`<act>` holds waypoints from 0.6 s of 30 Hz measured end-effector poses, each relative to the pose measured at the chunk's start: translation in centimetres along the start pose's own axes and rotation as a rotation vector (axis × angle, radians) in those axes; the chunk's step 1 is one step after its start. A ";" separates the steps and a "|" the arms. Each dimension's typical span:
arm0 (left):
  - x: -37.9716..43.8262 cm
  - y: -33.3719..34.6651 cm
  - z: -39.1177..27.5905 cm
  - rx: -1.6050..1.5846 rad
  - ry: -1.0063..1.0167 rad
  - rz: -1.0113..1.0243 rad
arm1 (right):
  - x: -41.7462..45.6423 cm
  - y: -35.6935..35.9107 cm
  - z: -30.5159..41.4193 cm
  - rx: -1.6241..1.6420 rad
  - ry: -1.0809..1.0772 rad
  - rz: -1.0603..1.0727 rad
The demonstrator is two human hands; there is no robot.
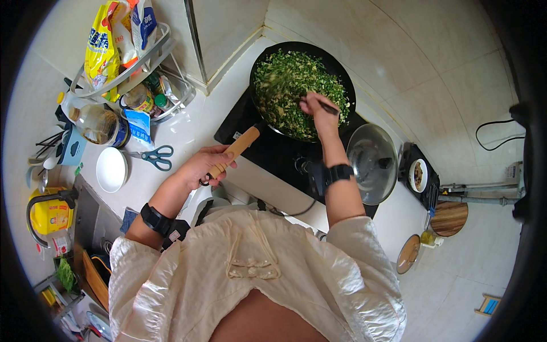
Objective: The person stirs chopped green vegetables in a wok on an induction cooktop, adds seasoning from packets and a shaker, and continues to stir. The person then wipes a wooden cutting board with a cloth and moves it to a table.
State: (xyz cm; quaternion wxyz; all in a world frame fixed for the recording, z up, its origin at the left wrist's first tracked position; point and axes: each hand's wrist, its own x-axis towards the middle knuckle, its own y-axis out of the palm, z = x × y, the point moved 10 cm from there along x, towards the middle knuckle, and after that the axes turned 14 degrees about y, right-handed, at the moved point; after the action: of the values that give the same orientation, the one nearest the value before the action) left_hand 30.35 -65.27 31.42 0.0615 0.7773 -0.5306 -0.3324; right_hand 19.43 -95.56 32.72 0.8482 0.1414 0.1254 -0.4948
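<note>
My left hand is wrapped around the wooden handle of a black wok. Chopped greens mixed with pale yellow bits fill the wok, which sits on a black induction cooker. Over the near right side of the wok, my right hand grips a dark-handled utensil. Its working end is blurred or buried among the greens. Right of my right forearm, a glass lid with a black knob lies partly over the cooker.
White bowl and scissors lie left on the counter, near an oil bottle. A corner rack holds seasoning bags. A sink faucet is farther left. On the right are a small dish of food and a round wooden board.
</note>
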 end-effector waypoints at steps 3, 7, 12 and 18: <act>-0.2 -0.5 0.1 0.005 0.016 -0.008 | -3.8 -1.9 0.4 -0.155 0.124 0.053; -0.3 0.0 0.0 0.005 0.019 0.008 | -1.8 -10.3 2.8 -0.181 -0.019 -0.222; 0.2 0.2 0.0 0.030 0.001 0.036 | 4.9 -6.1 3.4 0.020 -0.232 -0.219; 0.1 -0.4 0.5 -0.014 0.010 0.016 | -0.8 1.1 1.2 -0.178 0.031 0.119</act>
State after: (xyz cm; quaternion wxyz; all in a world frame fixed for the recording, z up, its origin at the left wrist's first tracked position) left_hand 30.44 -65.01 30.83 0.0721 0.7742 -0.5342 -0.3317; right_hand 20.09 -94.86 34.27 0.8832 0.0805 0.1734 -0.4283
